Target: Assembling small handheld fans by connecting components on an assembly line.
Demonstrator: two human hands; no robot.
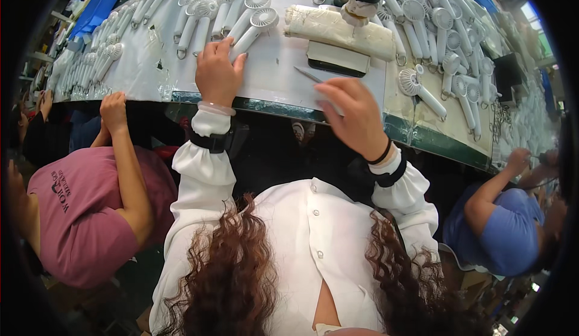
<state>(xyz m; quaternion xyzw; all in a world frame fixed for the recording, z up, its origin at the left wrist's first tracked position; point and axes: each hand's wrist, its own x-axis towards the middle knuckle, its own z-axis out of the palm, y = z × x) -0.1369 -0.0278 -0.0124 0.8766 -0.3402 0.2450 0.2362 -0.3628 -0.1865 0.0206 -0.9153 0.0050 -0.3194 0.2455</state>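
Left hand at the handle end of a white handheld fan on the desk, blurred right hand bent near a pointed tool, whether either grasps, cannot tell

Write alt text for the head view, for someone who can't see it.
A person's left hand is at a cluster of white handheld fans on a table, the right hand beside a thin pointed tool. More fans lie to both sides, near a pale roll. Co-workers in pink and blue flank the person.
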